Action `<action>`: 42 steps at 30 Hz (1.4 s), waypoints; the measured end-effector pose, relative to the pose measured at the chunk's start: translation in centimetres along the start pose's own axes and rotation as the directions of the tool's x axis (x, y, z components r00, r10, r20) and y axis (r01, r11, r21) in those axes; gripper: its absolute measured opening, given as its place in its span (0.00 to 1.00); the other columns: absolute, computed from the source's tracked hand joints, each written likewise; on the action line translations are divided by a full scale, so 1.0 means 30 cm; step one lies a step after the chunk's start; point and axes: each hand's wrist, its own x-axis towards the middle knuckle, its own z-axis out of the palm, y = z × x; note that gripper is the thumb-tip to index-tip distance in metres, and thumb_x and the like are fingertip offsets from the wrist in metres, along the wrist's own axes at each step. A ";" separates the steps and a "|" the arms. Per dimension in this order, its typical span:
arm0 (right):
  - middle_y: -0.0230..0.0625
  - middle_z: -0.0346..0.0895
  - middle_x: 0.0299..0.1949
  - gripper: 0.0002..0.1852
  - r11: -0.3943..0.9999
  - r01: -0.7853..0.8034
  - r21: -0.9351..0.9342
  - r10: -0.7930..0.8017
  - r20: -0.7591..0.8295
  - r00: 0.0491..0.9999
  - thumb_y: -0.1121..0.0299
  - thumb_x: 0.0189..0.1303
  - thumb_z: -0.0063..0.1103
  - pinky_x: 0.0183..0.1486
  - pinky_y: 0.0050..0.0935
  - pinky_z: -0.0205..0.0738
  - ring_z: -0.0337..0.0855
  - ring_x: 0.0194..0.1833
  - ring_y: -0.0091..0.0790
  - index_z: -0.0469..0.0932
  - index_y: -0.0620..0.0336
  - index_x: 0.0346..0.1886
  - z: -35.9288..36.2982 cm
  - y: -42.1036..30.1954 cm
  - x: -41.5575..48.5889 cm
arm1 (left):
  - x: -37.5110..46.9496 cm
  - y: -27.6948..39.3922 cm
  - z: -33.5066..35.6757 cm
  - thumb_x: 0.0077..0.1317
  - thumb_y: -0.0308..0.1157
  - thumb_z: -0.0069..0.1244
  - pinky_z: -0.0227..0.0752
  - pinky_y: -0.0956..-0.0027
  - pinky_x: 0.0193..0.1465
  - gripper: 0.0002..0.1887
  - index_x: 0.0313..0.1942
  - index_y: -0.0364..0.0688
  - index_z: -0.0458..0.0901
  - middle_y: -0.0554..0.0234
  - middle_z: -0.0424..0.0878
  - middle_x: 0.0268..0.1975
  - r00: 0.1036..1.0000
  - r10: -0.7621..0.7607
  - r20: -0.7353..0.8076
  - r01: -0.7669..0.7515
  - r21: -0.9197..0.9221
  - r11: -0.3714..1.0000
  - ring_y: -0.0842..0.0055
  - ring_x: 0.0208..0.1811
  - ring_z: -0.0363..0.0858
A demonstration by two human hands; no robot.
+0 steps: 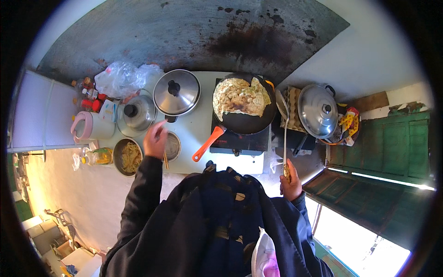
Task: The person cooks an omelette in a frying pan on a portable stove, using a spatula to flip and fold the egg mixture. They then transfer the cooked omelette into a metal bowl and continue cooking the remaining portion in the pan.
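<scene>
My right hand (291, 180) grips the handle of a long metal ladle (285, 128), whose bowl rests up by the pan's right side. My left hand (155, 140) is raised over the counter beside a round metal dish (173, 146) and a pair of chopsticks (166, 161); it is blurred, and whether it holds anything is unclear. A flat egg pancake (241, 97), browned in the middle, lies in a black frying pan (242, 125) with an orange handle, on a black cooktop (238, 142). To the left, a bowl (117, 162) holds cooked food (131, 157).
Lidded pots stand at the left (177, 91) and right (317, 110), with a glass lid (135, 116) nearby. Egg trays (294, 109) are beside the right pot. Plastic bags (121, 79), bottles (90, 93), a pink-handled container (100, 125) and an oil bottle (100, 156) crowd the left end.
</scene>
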 end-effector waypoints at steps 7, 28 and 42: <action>0.55 0.77 0.47 0.32 0.858 0.387 -0.339 -0.395 0.049 0.918 0.73 0.56 0.55 0.47 0.41 0.76 0.81 0.44 0.53 0.61 0.51 0.67 0.014 0.023 0.218 | 0.140 0.512 0.366 0.65 0.24 0.46 0.74 0.73 0.41 0.12 0.48 0.43 0.80 0.60 0.81 0.39 0.902 0.365 0.232 -0.294 -0.291 0.910 0.76 0.36 0.80; 0.53 0.78 0.42 0.32 0.721 0.524 -0.453 -0.357 0.405 0.841 0.73 0.54 0.56 0.43 0.45 0.74 0.80 0.40 0.55 0.63 0.52 0.65 -0.269 -0.097 0.086 | 0.088 0.313 0.370 0.61 0.27 0.51 0.73 0.74 0.40 0.12 0.46 0.42 0.81 0.60 0.79 0.35 0.928 0.213 0.305 -0.155 -0.206 0.966 0.75 0.34 0.80; 0.54 0.78 0.47 0.35 0.914 0.079 -0.398 -0.124 -0.090 0.988 0.80 0.48 0.61 0.48 0.39 0.79 0.83 0.46 0.51 0.65 0.60 0.64 -0.321 0.007 -0.195 | 0.474 0.471 1.144 0.61 0.39 0.50 0.72 0.58 0.54 0.18 0.49 0.44 0.78 0.52 0.77 0.52 0.872 -0.105 0.479 -0.160 0.479 0.863 0.59 0.54 0.76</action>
